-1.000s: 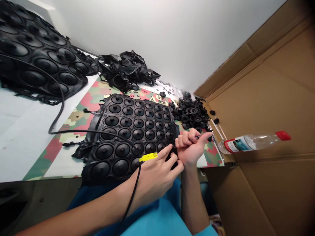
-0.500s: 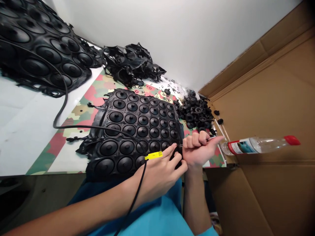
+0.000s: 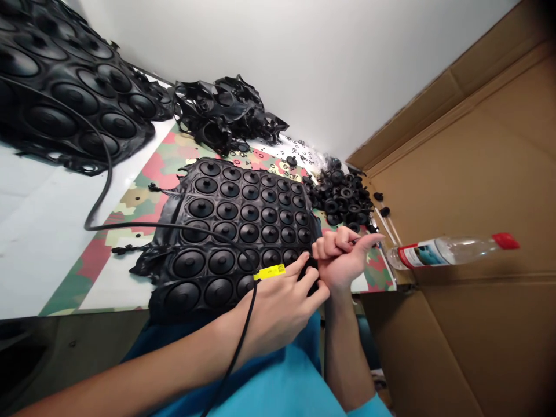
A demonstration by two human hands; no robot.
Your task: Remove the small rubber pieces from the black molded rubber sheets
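Black rubber sheet (image 3: pixel 243 226) with rows of round domes lies on the camouflage mat (image 3: pixel 130 202) at the near edge of the table (image 3: pixel 35 243), and both hands are at its near right corner. The left hand (image 3: pixel 278 307) lies with its fingers stretched forward and a little apart, the fingertips pressing on the edge of the sheet; I see nothing gripped in it. The right hand (image 3: pixel 343 258) is just beside it, touching the left fingertips. It is closed into a fist with the thumb pointing to the right, and I cannot tell what is inside the fist.

A black cable (image 3: pixel 104 174) with a yellow tag (image 3: pixel 269 271) runs along the left forearm, crosses the sheet and bends away to the left. Beyond the right hand there is a heap of small black rubber parts (image 3: pixel 345 200). At the right stands a cardboard box (image 3: pixel 469 174), with a plastic water bottle (image 3: pixel 443 250) lying against it. Further back is a pile of torn black scraps (image 3: pixel 221 116), and at the far left a stack of larger domed sheets (image 3: pixel 65 98).
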